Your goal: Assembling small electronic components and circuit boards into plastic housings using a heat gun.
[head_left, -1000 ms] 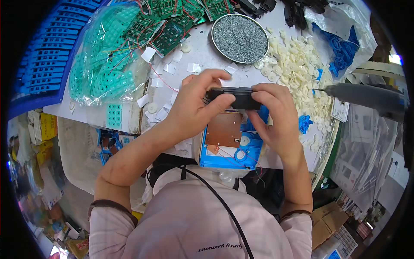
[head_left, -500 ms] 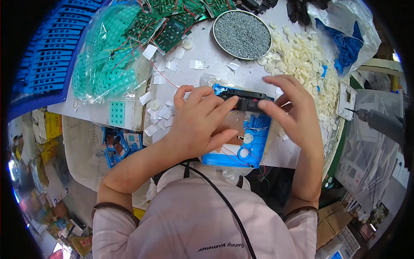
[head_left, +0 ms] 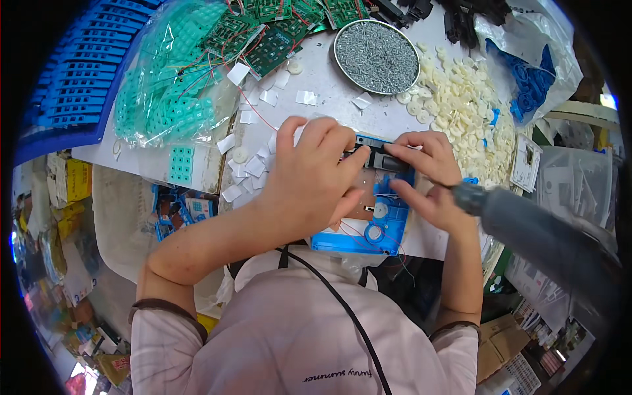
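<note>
A blue plastic housing (head_left: pixel 355 246) lies on the table in front of me, with a brown circuit board (head_left: pixel 355 212), a white round part and thin red wires inside. Along its far side sits a long black plastic part (head_left: pixel 387 162). My left hand (head_left: pixel 309 174) is curled over the housing's left side, its index fingertip pressing on the black part; the farther fingertips are hidden. At the right end, my right hand (head_left: pixel 434 172) grips the black part, index finger on its end, thumb lower by the housing's edge. A grey powered screwdriver (head_left: pixel 520 214) hangs over my right wrist.
Beyond the housing stands a round dish of screws (head_left: pixel 376 56). White round plastic pieces (head_left: pixel 454 99) are heaped to the right. White paper squares (head_left: pixel 253 166), green circuit boards (head_left: pixel 273 49) and a bag of turquoise keypads (head_left: pixel 168 99) lie left. Blue plastic parts (head_left: pixel 85 59) fill the far left.
My right hand has come down and closed in on the black part's right end. The screwdriver has swung leftward, over my right wrist. The left hand stays over the housing.
</note>
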The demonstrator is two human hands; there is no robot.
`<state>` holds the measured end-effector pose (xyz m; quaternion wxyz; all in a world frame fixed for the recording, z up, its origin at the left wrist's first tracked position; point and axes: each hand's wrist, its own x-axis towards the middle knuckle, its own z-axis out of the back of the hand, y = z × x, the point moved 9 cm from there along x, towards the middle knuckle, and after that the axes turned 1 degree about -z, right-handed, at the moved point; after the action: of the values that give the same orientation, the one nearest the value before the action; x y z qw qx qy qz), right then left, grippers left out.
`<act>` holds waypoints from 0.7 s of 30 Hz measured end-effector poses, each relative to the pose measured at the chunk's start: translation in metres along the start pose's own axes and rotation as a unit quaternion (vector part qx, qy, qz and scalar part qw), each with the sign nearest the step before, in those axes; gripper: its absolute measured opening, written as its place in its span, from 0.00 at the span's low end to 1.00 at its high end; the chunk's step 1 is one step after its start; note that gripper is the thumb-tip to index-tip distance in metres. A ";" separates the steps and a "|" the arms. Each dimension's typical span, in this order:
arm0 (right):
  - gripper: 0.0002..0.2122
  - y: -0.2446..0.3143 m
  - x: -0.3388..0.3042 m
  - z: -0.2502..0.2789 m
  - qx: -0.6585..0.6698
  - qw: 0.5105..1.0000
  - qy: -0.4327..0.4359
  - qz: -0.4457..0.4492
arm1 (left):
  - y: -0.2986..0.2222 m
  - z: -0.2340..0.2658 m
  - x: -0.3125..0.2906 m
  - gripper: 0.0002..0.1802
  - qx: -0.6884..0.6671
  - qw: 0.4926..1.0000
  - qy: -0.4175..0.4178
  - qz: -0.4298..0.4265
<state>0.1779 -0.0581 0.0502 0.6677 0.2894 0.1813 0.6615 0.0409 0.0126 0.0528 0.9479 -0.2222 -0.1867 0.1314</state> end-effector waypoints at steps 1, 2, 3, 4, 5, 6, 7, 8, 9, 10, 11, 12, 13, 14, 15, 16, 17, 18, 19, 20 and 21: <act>0.19 -0.005 0.002 0.005 0.029 0.999 0.023 0.014 | 0.007 0.002 0.007 0.23 -0.035 0.999 0.018 -0.012; 0.20 -0.021 -0.004 0.017 0.091 0.996 0.015 0.006 | 0.015 0.001 0.015 0.20 -0.070 0.997 0.037 -0.025; 0.20 -0.032 -0.002 0.035 0.169 0.985 -0.029 0.002 | 0.035 0.000 0.027 0.17 -0.118 0.992 0.026 0.021; 0.23 -0.035 0.001 0.049 0.286 0.955 -0.072 0.015 | 0.056 -0.006 0.046 0.13 -0.170 0.983 0.015 0.062; 0.26 -0.037 0.003 0.062 0.398 0.910 -0.111 0.039 | 0.075 -0.014 0.064 0.11 -0.220 0.970 0.006 0.103; 0.29 -0.029 0.013 0.075 0.459 0.875 -0.139 0.067 | 0.081 -0.005 0.083 0.08 -0.121 0.988 -0.076 0.063; 0.32 0.004 0.032 0.078 0.487 0.857 -0.144 0.090 | 0.082 0.003 0.094 0.07 -0.015 0.987 -0.156 0.025; 0.35 0.039 0.045 0.080 0.502 0.846 -0.145 0.105 | 0.086 -0.011 0.108 0.06 0.024 0.993 -0.114 0.034; 0.39 0.067 0.050 0.090 0.490 0.852 -0.144 0.116 | 0.079 -0.030 0.128 0.06 0.046 0.996 -0.070 0.024; 0.38 0.083 0.057 0.090 0.484 0.854 -0.068 0.177 | 0.080 -0.041 0.136 0.07 0.086 0.996 -0.026 0.029; 0.36 0.086 0.060 0.089 0.473 0.855 -0.022 0.210 | 0.078 -0.045 0.141 0.07 0.099 0.995 -0.025 0.019; 0.35 0.088 0.065 0.082 0.469 0.848 0.034 0.245 | 0.083 -0.045 0.138 0.07 0.118 0.993 -0.021 0.021; 0.34 0.078 0.069 0.077 0.465 0.846 0.059 0.254 | 0.088 -0.046 0.136 0.07 0.137 0.990 -0.018 0.022; 0.33 0.069 0.071 0.073 0.457 0.858 0.047 0.232 | 0.093 -0.042 0.133 0.08 0.153 0.987 -0.042 0.021; 0.32 0.062 0.070 0.071 0.444 0.872 0.032 0.203 | 0.093 -0.040 0.134 0.09 0.165 0.984 -0.062 0.014; 0.30 0.052 0.067 0.072 0.425 0.894 -0.019 0.142 | 0.095 -0.040 0.134 0.10 0.177 0.981 -0.081 0.008; 0.29 0.046 0.066 0.073 0.422 0.898 -0.051 0.118 | 0.096 -0.039 0.135 0.11 0.189 0.977 -0.100 0.001; 0.28 0.040 0.064 0.076 0.418 0.900 -0.083 0.094 | 0.095 -0.036 0.139 0.12 0.217 0.970 -0.109 -0.001; 0.26 0.034 0.060 0.077 0.416 0.900 -0.113 0.067 | 0.098 -0.037 0.142 0.12 0.217 0.972 -0.091 0.012; 0.25 0.030 0.058 0.080 0.421 0.894 -0.140 0.061 | 0.102 -0.038 0.145 0.12 0.217 0.973 -0.074 0.025; 0.25 0.027 0.055 0.084 0.421 0.891 -0.158 0.059 | 0.105 -0.039 0.148 0.12 0.217 0.974 -0.057 0.037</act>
<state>0.2126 -0.0173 0.1391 0.4630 0.6541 0.3180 0.5067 0.1716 0.1382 0.0148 0.9557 -0.0106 -0.1992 0.2166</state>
